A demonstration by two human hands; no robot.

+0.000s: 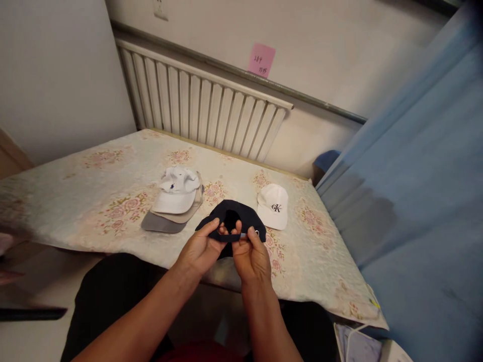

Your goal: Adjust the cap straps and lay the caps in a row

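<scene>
A dark navy baseball cap (243, 213) is held between both hands above the table's front edge, its back opening and strap turned toward me. My left hand (204, 246) is closed on the strap's left side, thumb on top. Closed on the right side of the strap, near a small metal ring, is my right hand (251, 251). To the left lies a stack of caps, with a white cap (179, 188) on top, a beige cap (184, 216) under it and a grey brim (162, 222) lowest. A white cap with black "CK" lettering (272, 206) rests to the right.
The table (94, 201) wears a pale floral cloth. Behind it are a white radiator (204, 100) and a wall with a pink note (261, 59). A blue curtain (407, 176) hangs along the right side. Bags (362, 344) sit below the table's right corner.
</scene>
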